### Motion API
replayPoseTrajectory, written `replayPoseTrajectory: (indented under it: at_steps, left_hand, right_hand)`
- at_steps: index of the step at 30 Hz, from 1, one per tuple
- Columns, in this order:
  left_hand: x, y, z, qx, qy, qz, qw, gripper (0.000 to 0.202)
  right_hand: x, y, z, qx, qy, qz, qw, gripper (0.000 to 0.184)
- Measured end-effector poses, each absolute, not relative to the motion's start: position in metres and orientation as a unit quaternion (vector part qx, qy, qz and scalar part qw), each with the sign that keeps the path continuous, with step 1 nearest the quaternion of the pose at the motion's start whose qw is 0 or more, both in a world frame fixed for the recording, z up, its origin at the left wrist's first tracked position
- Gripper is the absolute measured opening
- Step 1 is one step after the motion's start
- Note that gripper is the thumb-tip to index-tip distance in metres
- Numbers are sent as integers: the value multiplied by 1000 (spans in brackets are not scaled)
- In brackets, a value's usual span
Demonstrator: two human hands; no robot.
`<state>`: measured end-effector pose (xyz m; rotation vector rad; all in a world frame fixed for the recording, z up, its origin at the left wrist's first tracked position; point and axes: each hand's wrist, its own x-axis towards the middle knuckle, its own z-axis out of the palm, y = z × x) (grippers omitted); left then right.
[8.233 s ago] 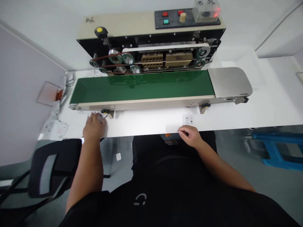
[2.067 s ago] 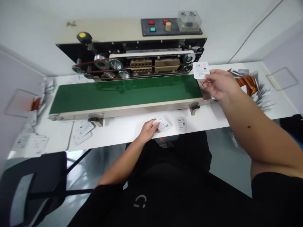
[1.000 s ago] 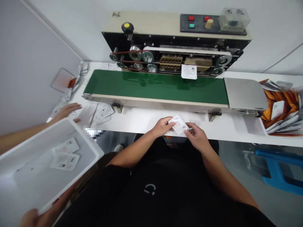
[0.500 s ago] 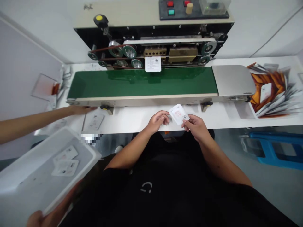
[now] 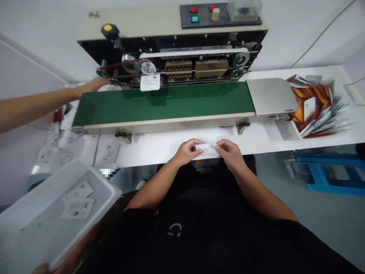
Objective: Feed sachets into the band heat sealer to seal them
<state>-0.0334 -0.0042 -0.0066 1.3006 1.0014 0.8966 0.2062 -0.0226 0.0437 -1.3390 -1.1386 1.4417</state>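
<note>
Between my two hands is a small white printed sachet (image 5: 207, 150), held level just past the table's front edge. My left hand (image 5: 188, 151) pinches its left end, thumb on top. Its right end is gripped by the thumb and fingers of my right hand (image 5: 229, 153). Beyond them runs the green conveyor belt (image 5: 182, 104) of a band sealing machine (image 5: 137, 26). Another white sachet (image 5: 150, 82) hangs out from the machine's rollers on the left, over the belt's far side.
A white bin (image 5: 288, 131) packed with orange and white sachets stands at right. A co-worker's arm (image 5: 37, 108) reaches behind the belt's left end; a co-worker's hand holds a white tub (image 5: 108, 190) with sachets. More sachets (image 5: 110, 152) lie at left. A blue stool (image 5: 319, 160) is lower right.
My left hand has taken hold of the sachet, which is now level between both hands. The machine's sachet has travelled left. The co-worker's arm has moved from the belt's front to behind it.
</note>
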Motion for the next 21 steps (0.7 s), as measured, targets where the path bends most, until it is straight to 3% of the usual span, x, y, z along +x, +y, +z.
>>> replayPoseTrajectory:
  at_steps: [2, 5, 10, 17, 21]
  left_hand:
    - [-33, -4, -9, 528, 434, 404, 608, 45]
    - [-33, -3, -11, 499, 438, 420, 619, 50]
    - [-33, -2, -3, 571, 393, 412, 591, 47]
    - [-33, 0, 2, 661, 368, 366, 541, 40]
    - [-34, 1, 3, 667, 372, 357, 538, 38]
  right_hand:
    - [194, -24, 37, -531, -405, 589, 456, 34]
    - [179, -28, 29, -508, -397, 632, 430, 46]
    - [175, -31, 37, -518, -418, 599, 446, 38]
    - [242, 20, 116, -550, -464, 456, 524, 33]
    - [288, 85, 155, -560, -442, 433, 551, 22]
